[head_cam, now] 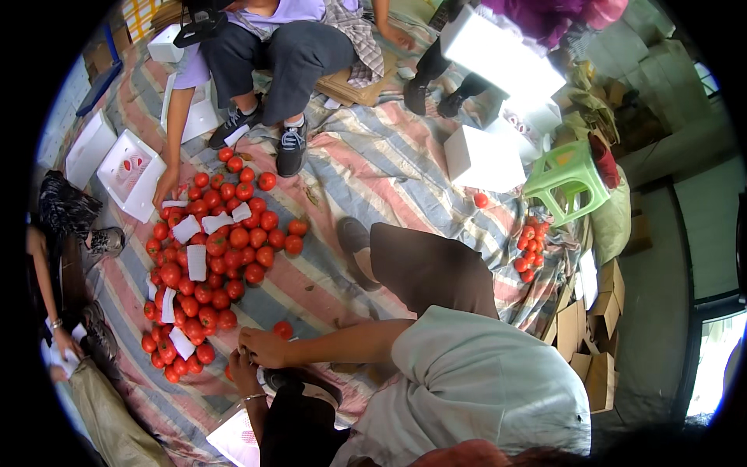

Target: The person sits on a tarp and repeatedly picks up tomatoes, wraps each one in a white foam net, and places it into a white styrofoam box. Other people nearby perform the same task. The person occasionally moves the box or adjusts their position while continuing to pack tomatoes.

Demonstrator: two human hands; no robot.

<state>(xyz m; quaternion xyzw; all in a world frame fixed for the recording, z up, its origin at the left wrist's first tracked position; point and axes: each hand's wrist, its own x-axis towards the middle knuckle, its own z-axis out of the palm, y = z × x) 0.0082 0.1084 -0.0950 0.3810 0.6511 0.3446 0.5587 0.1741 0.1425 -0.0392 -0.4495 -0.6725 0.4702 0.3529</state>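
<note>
My right hand [262,347] and my left hand [242,371], which has a bracelet at the wrist, meet with bent fingers at the lower edge of a big heap of red tomatoes [216,244]. Whether anything small is between the fingers cannot be told. A single tomato [283,330] lies just above my right hand, and another is partly hidden beside my left. White foam net sleeves [196,262] lie on the heap. Below my left hand stands a white foam box [236,435], partly hidden by my forearm.
A striped tarpaulin [350,157] covers the floor. Across the heap, a seated person's hand [167,185] touches its edge near an open foam box [132,175]. Another person's hand [69,344] holds white material at left. A green stool [569,181] and cardboard boxes [601,382] stand right.
</note>
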